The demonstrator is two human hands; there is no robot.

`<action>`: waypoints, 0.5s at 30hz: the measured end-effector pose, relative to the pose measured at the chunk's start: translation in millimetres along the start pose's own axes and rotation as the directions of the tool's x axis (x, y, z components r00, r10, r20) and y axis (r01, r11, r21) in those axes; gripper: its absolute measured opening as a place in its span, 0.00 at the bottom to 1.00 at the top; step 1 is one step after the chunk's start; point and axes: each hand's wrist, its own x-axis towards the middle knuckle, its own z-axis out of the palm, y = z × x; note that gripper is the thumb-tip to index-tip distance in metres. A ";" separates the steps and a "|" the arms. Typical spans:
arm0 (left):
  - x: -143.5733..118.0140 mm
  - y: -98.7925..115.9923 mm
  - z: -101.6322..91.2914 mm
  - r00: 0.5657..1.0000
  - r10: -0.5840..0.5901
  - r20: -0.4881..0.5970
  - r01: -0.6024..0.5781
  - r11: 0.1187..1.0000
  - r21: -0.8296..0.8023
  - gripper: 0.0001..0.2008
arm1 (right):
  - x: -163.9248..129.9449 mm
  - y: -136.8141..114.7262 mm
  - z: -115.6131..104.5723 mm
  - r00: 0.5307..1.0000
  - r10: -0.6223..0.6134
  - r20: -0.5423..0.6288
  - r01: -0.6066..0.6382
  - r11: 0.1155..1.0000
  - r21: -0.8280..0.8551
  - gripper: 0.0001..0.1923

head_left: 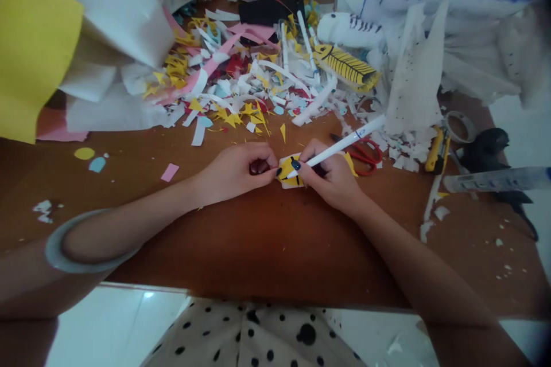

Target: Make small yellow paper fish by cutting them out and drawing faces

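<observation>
My left fingers pinch the yellow-and-white piece over the tabletop, seemingly to steady it, while my right fingers grip the white pen slanted, likely so its tip reaches the yellow.

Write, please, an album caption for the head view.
Right hand holds a white pen to a small yellow piece, left hand pinching its edge, before heaped paper scraps.
</observation>
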 end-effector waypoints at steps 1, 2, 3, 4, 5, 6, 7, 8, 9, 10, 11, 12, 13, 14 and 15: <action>0.1 -0.4 0.2 1.000 0.005 -0.002 -0.005 1.000 0.002 0.05 | -0.1 0.3 -0.2 1.000 -0.006 0.007 0.005 1.000 0.013 0.06; 0.3 -0.7 0.3 1.000 0.011 -0.004 -0.011 1.000 0.004 0.05 | -0.3 0.5 -0.4 1.000 -0.010 0.021 0.010 1.000 0.019 0.06; 0.6 -0.9 0.4 1.000 0.017 -0.004 -0.017 1.000 0.006 0.05 | -0.3 0.6 -0.5 0.999 -0.014 0.035 0.013 1.000 0.018 0.06; 0.8 -1.0 0.4 1.000 0.019 -0.004 -0.019 1.000 0.009 0.06 | -0.3 0.6 -0.7 0.999 -0.013 0.045 0.012 1.000 0.011 0.06; 1.0 -1.0 0.4 1.000 0.021 -0.004 -0.021 1.000 0.010 0.06 | -0.2 0.5 -0.8 0.999 -0.010 0.050 0.010 1.000 0.003 0.06; 1.1 -1.0 0.4 1.000 0.021 -0.006 -0.021 1.000 0.008 0.06 | -0.1 0.6 -0.8 0.999 -0.005 0.045 0.005 1.000 -0.004 0.06; 1.1 -0.9 0.5 1.000 0.020 -0.007 -0.020 1.000 0.004 0.06 | 0.1 0.8 -0.7 0.999 0.000 0.035 0.001 1.000 -0.005 0.06; 1.1 -0.9 0.5 1.000 0.018 -0.007 -0.018 1.000 0.000 0.06 | 0.1 1.2 -0.5 1.000 0.001 0.023 -0.001 1.000 0.003 0.06; 0.9 -1.0 0.6 1.000 0.017 -0.008 -0.017 1.000 -0.006 0.06 | 0.1 1.8 -0.1 1.000 0.001 0.012 -0.001 1.000 0.020 0.06; 0.8 -1.0 0.8 1.000 0.015 -0.008 -0.015 1.000 -0.010 0.06 | 0.0 2.5 0.3 1.000 0.000 0.008 -0.001 0.999 0.045 0.07; 0.6 -1.0 1.0 1.000 0.013 -0.008 -0.014 1.000 -0.013 0.06 | -0.2 3.1 0.8 1.000 0.001 0.013 -0.002 0.997 0.081 0.07; 0.4 -1.0 1.1 1.000 0.010 -0.006 -0.010 1.000 -0.014 0.06 | -0.5 3.7 1.1 1.000 0.002 0.026 -0.006 0.992 0.129 0.07; 0.3 -0.9 1.2 1.000 0.006 -0.006 -0.006 1.000 -0.015 0.06 | -0.8 4.0 1.2 0.999 0.005 0.044 -0.013 0.982 0.187 0.07; 0.3 -0.8 1.3 1.000 0.003 -0.007 -0.003 1.000 -0.015 0.07 | -1.1 4.1 0.8 0.998 0.008 0.060 -0.022 0.969 0.247 0.07; 0.2 -0.7 1.4 1.000 0.001 -0.006 -0.001 1.000 -0.015 0.07 | -1.4 4.0 0.1 0.997 0.005 0.079 -0.029 0.952 0.305 0.08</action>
